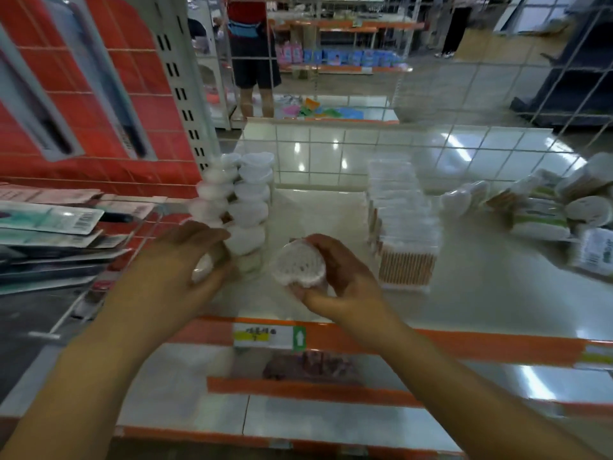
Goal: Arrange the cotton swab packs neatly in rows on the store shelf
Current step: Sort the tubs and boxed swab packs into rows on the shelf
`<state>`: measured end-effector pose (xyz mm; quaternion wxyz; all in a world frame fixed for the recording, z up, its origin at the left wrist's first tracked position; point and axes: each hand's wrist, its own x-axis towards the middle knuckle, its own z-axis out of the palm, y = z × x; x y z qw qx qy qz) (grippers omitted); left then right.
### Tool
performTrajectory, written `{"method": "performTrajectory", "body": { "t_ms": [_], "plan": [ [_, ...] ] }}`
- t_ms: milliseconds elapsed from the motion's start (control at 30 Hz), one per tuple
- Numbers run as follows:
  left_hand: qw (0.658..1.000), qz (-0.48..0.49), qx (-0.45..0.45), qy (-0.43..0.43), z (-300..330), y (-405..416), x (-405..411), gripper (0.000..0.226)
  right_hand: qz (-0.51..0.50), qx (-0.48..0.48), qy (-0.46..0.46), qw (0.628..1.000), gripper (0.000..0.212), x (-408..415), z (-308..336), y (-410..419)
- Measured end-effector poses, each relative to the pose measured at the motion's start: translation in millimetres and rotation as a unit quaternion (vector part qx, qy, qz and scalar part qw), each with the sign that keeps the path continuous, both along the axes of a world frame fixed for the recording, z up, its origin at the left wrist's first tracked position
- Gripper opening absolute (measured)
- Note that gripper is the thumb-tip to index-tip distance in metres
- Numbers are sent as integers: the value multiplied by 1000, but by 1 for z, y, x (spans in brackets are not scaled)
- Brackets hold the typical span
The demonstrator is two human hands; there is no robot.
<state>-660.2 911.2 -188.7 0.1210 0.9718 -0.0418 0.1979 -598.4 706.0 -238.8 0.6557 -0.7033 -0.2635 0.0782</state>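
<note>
Mid-placement: the right hand (pixel 335 277) grips a swab tub (pixel 298 265); the left hand (pixel 185 260) seemingly holds another. Next, set it by the row of tubs (pixel 247 207) at eleven o'clock.

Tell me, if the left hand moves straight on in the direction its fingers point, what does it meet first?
Probably the near end of the rows of white cotton swab tubs, just beyond the left hand, which already grips a white tub. Blur leaves the gap unclear.
</note>
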Motion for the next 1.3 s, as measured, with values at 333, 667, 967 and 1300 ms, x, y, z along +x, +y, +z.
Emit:
{"method": "performTrajectory", "body": {
  "t_ms": [333,667,967,1300],
  "plan": [
    [999,-20,33,6,-36,56,-14,45,-15,-50,33,998,52,-16,-24,48],
    [999,-36,12,-25,-46,61,-12,35,-56,-130,-23,990,45,-19,-24,70],
    [999,-26,-5,-40,-45,56,-12,37,-80,-130,-8,988,37,-20,-22,75],
    [999,-12,18,-40,-38,46,-9,39,-31,-244,-73,966,54,-18,-13,65]
  ]
}}
